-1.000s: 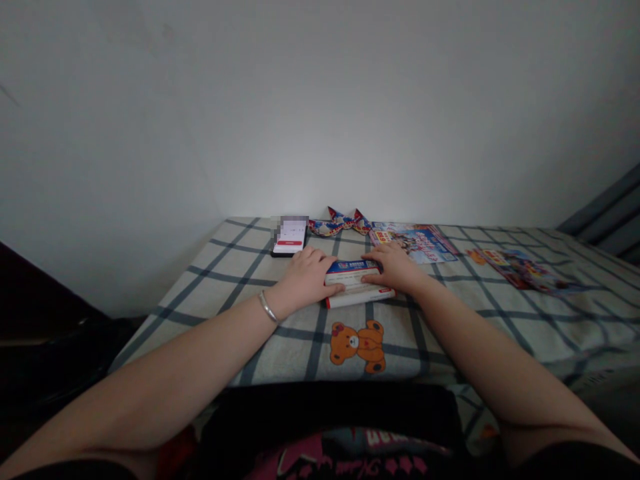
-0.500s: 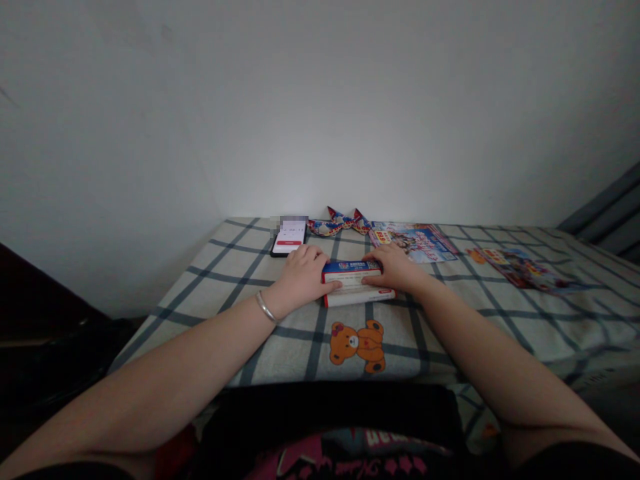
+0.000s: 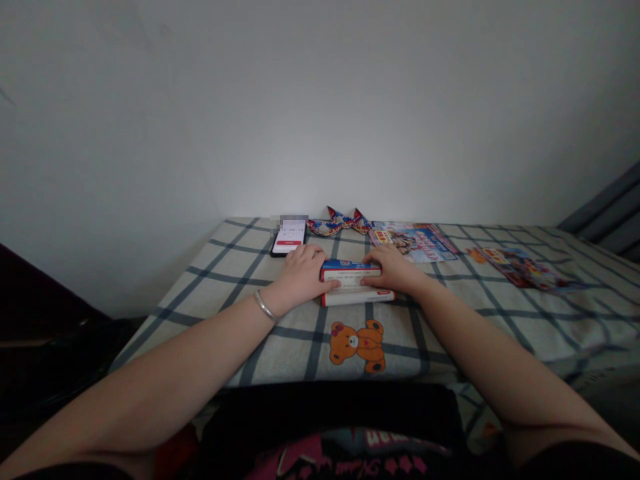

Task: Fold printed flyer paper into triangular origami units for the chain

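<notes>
A folded paper flyer (image 3: 355, 298), white with red edges and a blue far panel, lies near the table's front edge. My left hand (image 3: 303, 273) grips its left end, thumb on the white near side and fingers over the far edge. At the right end my right hand (image 3: 393, 270) holds it the same way, thumb on the white face. The flyer's underside and parts of its ends are hidden by my fingers.
A phone (image 3: 289, 237) with a lit screen lies behind my left hand. Beside it is a folded paper bow (image 3: 340, 222) in red and blue. Two printed flyers, a nearer-wall one (image 3: 420, 241) and one farther right (image 3: 530, 269), lie on the checked tablecloth (image 3: 280, 357). A wall stands behind.
The flyer's blue far panel has tipped, so less of its print shows, and its white front has shifted slightly. Both hands keep their grip almost in place.
</notes>
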`<state>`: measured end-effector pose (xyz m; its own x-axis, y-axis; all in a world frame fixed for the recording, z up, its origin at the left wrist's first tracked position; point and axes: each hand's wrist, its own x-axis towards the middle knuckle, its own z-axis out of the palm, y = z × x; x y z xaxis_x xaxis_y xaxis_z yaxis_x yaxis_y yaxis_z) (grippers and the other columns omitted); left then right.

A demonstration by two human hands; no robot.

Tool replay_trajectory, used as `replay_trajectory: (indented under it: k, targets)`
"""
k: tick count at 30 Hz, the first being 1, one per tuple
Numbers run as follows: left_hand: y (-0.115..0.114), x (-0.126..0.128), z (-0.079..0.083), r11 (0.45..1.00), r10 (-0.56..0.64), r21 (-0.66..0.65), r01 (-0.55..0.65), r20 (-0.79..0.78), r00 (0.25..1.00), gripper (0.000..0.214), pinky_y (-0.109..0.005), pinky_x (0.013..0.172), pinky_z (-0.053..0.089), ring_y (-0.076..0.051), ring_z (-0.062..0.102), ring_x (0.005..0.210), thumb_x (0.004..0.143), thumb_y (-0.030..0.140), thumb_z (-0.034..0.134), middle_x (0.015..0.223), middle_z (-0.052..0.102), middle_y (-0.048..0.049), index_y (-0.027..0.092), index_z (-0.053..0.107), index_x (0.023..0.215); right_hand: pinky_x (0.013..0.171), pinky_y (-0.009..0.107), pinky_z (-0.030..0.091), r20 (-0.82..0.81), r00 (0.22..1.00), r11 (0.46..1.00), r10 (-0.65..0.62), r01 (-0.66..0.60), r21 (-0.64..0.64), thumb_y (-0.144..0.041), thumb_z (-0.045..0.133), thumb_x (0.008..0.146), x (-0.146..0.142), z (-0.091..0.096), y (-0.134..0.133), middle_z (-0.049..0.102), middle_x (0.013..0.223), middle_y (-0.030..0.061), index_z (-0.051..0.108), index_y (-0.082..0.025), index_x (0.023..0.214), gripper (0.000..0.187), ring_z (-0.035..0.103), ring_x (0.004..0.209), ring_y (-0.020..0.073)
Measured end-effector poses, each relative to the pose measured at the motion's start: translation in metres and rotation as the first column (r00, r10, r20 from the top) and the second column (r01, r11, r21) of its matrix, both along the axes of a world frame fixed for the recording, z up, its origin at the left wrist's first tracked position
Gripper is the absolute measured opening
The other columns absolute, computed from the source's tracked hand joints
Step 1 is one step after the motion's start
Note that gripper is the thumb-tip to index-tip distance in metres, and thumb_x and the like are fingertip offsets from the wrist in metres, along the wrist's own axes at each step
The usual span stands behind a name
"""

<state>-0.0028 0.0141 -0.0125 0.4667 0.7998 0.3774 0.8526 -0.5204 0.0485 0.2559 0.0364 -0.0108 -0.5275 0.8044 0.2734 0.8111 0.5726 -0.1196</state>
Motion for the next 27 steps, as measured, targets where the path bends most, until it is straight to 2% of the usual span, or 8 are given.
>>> replay_trajectory:
  k: [7,12,17,20,22,27]
  targets:
    - [0.002,0.0,0.002,0.998,-0.057,0.024,0.056,0.032,0.998,0.04,-0.041,0.094,0.039,-0.028,0.049,0.106,0.08,0.048,0.067,0.109,0.062,-0.0072,0.019,0.058,0.105,0.101,0.043,0.039,-0.039,0.999,0.999,0.033,-0.034,-0.016,-0.045,0.075,0.073,0.0,0.0,-0.001,0.063,0.119,0.0104,0.061,-0.019,0.12,0.055,0.052,0.115,0.0296]
    - [0.002,0.001,0.005,0.997,-0.073,0.003,0.073,0.073,0.995,0.037,-0.038,0.088,0.042,-0.027,0.053,0.102,0.08,0.038,0.071,0.101,0.064,-0.006,0.019,0.057,0.108,0.1,0.042,0.04,-0.053,0.997,0.999,0.05,-0.051,-0.016,-0.044,0.076,0.072,0.0,-0.001,0.001,0.064,0.117,0.0107,0.063,-0.019,0.115,0.053,0.054,0.113,0.0288]
    - [0.002,0.002,0.007,0.997,-0.074,-0.019,0.076,0.062,0.995,0.04,-0.038,0.09,0.042,-0.026,0.055,0.102,0.083,0.032,0.069,0.105,0.065,-0.0069,0.021,0.056,0.119,0.099,0.043,0.042,-0.088,0.996,0.999,0.029,-0.03,-0.016,-0.04,0.077,0.071,-0.002,-0.001,0.0,0.065,0.116,0.0098,0.063,-0.02,0.115,0.051,0.055,0.112,0.0282]
    - [0.001,0.002,0.007,0.997,-0.067,-0.021,0.068,0.039,0.997,0.051,-0.039,0.09,0.042,-0.026,0.057,0.1,0.086,0.033,0.065,0.106,0.065,-0.007,0.025,0.048,0.133,0.099,0.042,0.042,-0.087,0.996,1.0,0.013,-0.015,-0.019,-0.038,0.076,0.072,-0.003,0.001,-0.002,0.065,0.117,0.0093,0.063,-0.02,0.115,0.049,0.056,0.112,0.0278]
    - [0.0,0.002,0.008,0.998,-0.057,-0.019,0.057,0.029,0.998,0.052,-0.039,0.09,0.043,-0.026,0.058,0.099,0.088,0.032,0.063,0.104,0.065,-0.0069,0.027,0.045,0.137,0.098,0.042,0.042,-0.082,0.997,1.0,-0.007,0.005,-0.02,-0.037,0.076,0.072,-0.003,0.004,-0.003,0.066,0.117,0.0088,0.063,-0.02,0.115,0.048,0.057,0.111,0.0276]
    - [0.0,0.001,0.01,0.998,-0.053,-0.015,0.053,0.001,0.999,0.035,-0.04,0.089,0.042,-0.026,0.059,0.096,0.088,0.032,0.061,0.1,0.067,-0.0064,0.025,0.056,0.122,0.086,0.038,0.047,-0.077,0.992,0.994,-0.1,0.096,-0.052,-0.036,0.075,0.073,-0.001,0.009,-0.006,0.069,0.108,0.007,0.063,-0.022,0.115,0.046,0.063,0.097,0.0256]
